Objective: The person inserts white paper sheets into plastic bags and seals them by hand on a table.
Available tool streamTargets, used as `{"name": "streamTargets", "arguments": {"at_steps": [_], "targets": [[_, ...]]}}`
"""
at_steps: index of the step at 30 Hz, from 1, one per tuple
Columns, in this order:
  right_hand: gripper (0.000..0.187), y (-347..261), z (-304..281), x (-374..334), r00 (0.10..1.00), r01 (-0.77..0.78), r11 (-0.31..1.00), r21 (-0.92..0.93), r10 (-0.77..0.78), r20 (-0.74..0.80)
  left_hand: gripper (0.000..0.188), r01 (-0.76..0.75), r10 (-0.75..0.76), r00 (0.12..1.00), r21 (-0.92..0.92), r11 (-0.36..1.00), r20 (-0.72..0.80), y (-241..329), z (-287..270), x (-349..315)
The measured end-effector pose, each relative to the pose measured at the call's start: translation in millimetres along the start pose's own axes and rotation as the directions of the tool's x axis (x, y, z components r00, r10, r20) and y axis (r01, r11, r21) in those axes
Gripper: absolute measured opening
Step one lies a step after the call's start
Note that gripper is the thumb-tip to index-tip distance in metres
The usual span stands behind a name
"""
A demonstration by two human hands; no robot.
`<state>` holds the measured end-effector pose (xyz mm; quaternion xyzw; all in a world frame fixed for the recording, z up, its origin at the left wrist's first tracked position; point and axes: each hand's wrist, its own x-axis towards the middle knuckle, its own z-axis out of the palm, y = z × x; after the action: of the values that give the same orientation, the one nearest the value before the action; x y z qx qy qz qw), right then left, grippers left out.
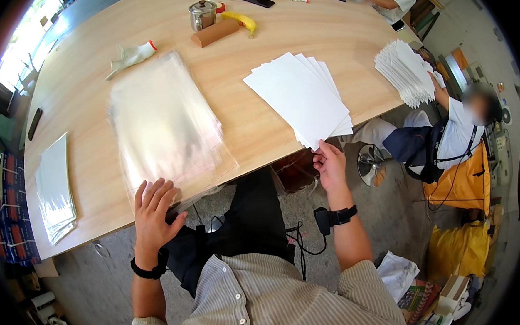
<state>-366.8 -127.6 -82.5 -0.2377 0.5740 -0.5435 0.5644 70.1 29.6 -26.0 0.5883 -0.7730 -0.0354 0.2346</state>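
Right hand (332,167): pinches fanned white paper sheets (298,97) by their lower corner, long axis slanting upper left.
Left hand (155,219): loosely spread at clear plastic sleeves (159,116), left of centre.

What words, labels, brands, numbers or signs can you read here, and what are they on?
None reads clearly.
White sheets: no print visible.
Clear plastic sleeves: no print visible.
Dark strap at right: pale marks, too small to read.
Blue packages at left: markings too blurred to read.
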Motion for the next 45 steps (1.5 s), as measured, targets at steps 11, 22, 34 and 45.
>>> {"name": "streamTargets", "arguments": {"at_steps": [11, 22, 34, 45], "targets": [[0.02, -11.0, 7.3, -18.2, 0.983, -0.185, 0.949, 0.255, 0.177, 0.055, 0.055, -0.007, 0.007, 0.994, -0.004, 1.0, -0.109, -0.7, -2.8, -0.9], [0.025, -22.8, 8.5, -50.2, 0.941, 0.33, 0.939, 0.102, -0.336, 0.046, 0.043, -0.027, 0.017, 0.982, -0.052, 0.998, -0.189, 1.5, -24.8, -0.3], [0.033, -21.7, 33.0, -110.2, 0.73, -0.022, 0.982, 0.188, -0.113, 0.674, 0.075, 0.161, -0.222, 0.961, -0.986, -0.048, 0.167, 3.7, -48.3, 14.1], [0.027, -23.2, 43.9, -113.1, 0.57, -0.081, 0.996, -0.043, 0.082, 0.817, 0.063, 0.316, -0.369, 0.887, -0.948, 0.049, 0.277, 5.3, -41.3, -17.0]]}}
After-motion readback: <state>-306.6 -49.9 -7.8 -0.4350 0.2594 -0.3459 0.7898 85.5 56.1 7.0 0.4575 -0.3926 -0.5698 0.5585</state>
